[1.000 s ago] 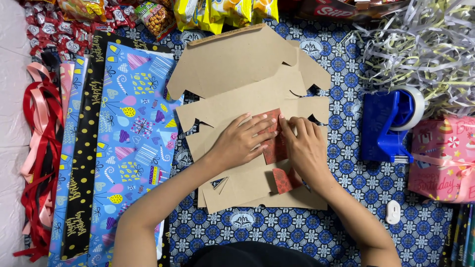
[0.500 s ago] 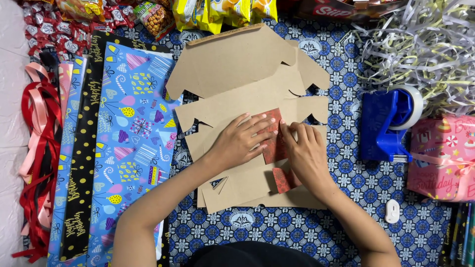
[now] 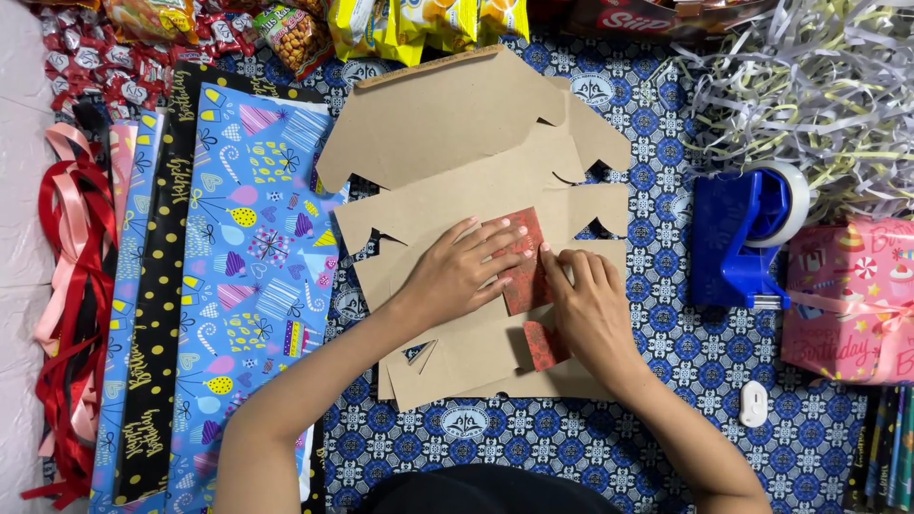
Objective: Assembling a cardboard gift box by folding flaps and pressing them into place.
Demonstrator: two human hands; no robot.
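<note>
Two bare arms come up from the bottom of the picture and lean in toward each other. The left hand point(image 3: 462, 271) lies flat with its palm down. Its fingers point(image 3: 500, 249) are spread a little and point to the right. The left arm is long and straight and comes from the lower left. The right hand point(image 3: 588, 303) is palm down too, but its fingers point(image 3: 562, 269) are bent and point up and to the left. The tips of both hands almost meet in the middle. The right arm comes from the lower right. Both wrists stay low.
</note>
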